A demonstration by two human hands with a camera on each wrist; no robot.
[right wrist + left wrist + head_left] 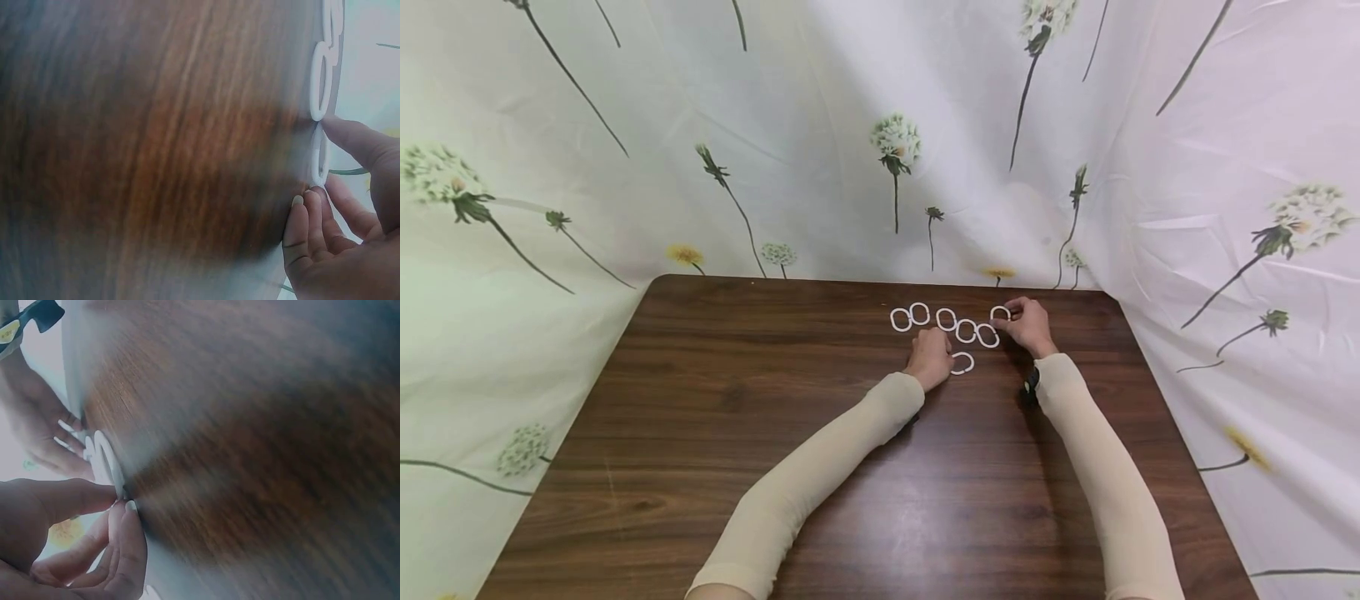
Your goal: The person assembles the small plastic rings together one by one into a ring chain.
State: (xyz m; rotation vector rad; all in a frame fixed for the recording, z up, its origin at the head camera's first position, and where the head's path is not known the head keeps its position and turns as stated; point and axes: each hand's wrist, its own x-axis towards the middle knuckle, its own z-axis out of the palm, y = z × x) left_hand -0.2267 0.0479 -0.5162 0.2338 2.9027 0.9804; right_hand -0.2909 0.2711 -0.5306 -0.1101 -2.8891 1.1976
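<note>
Grasps an outer ring (pixel 315 153), white and oval, between thumb and fingertips of the right hand (pixel 1028 323), low at the far part of the desk (pixel 760 375). Pinches a nearer ring (pixel 111 461), also white, in the grip of the left hand (pixel 930 354), closer to the viewer than all the others. Just beyond both grips, three middle rings (pixel 957 331) in a slanting row, touching or nearly so, with the last just beside the right thumb. Farther left, a ring pair (pixel 911 317), side by side, with a narrow gap before the row. Linked or merely laid together: cannot tell. Behind the desk, a pale curtain (pixel 820 167) with printed dandelions. Looks midway through arranging the rings, with the outer ring being placed at the row's right end. Probably calls next for settling that ring against its neighbour, then bringing up the nearer ring without nudging the row.
</note>
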